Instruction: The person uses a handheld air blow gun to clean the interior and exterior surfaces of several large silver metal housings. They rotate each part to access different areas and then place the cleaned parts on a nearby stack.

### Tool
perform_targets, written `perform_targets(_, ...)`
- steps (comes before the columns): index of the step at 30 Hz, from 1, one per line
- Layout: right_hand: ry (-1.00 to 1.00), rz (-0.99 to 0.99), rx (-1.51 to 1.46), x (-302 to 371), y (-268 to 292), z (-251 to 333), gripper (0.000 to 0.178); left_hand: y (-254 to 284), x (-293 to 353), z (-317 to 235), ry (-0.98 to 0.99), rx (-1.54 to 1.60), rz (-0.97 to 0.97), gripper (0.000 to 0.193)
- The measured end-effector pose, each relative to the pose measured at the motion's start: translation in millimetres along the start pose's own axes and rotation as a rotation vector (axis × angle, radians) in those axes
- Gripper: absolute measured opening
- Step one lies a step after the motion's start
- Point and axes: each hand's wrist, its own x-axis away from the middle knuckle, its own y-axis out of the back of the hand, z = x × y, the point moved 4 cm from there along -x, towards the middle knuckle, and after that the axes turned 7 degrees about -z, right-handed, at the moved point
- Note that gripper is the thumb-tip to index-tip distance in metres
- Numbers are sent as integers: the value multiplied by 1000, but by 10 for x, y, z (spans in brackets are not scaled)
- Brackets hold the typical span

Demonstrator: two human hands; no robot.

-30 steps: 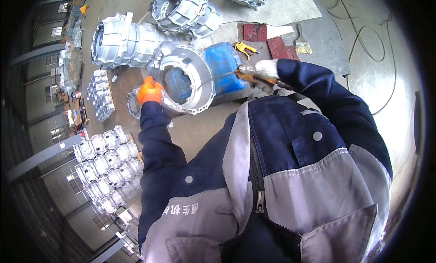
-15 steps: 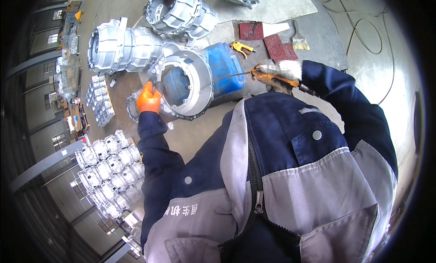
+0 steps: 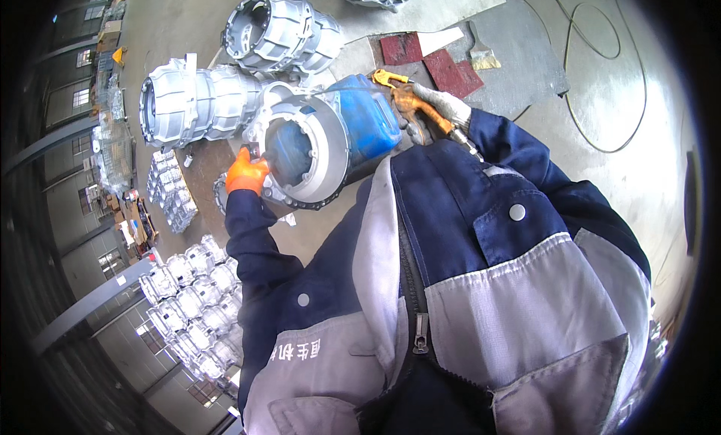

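An orange glove covers my left hand (image 3: 246,172), its fingers closed on the left edge of an open, ring-shaped cast metal housing (image 3: 330,146). Something small and dark shows at its fingertips, too unclear to name. My right hand (image 3: 448,106), in a whitish glove, is wrapped round an orange air tool (image 3: 428,110) with a metal coupling at its rear end. The tool is right of the housing, beside a blue plastic canister (image 3: 368,119) that lies behind the ring and also shows through its opening. I cannot make out the tool's front tip.
More cast housings (image 3: 191,104) stand left and behind. Past the tool lie a yellow air gun (image 3: 389,77), dark red abrasive sheets (image 3: 451,73) and a flat brush (image 3: 482,53). A hose (image 3: 567,82) coils across the floor at right. Stacked castings (image 3: 195,300) fill the lower left.
My right hand has moved left with the air tool, closer to the canister and yellow air gun. The thin rod seen at its front is no longer clear. My left hand keeps its hold.
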Motion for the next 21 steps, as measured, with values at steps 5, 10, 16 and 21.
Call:
perform_targets(5,139,-120,134,86,-116,152,37,-44,-52,47,-6,26,63,68)
perform_targets(10,47,-150,182,34,12,163,35,1,-27,-12,34,49,144,63)
perform_targets(16,148,-201,44,-197,197,104,33,5,-4,-12,26,66,70,63)
perform_targets(21,153,-221,13,-229,263,78,33,4,-6,-18,50,63,84,62)
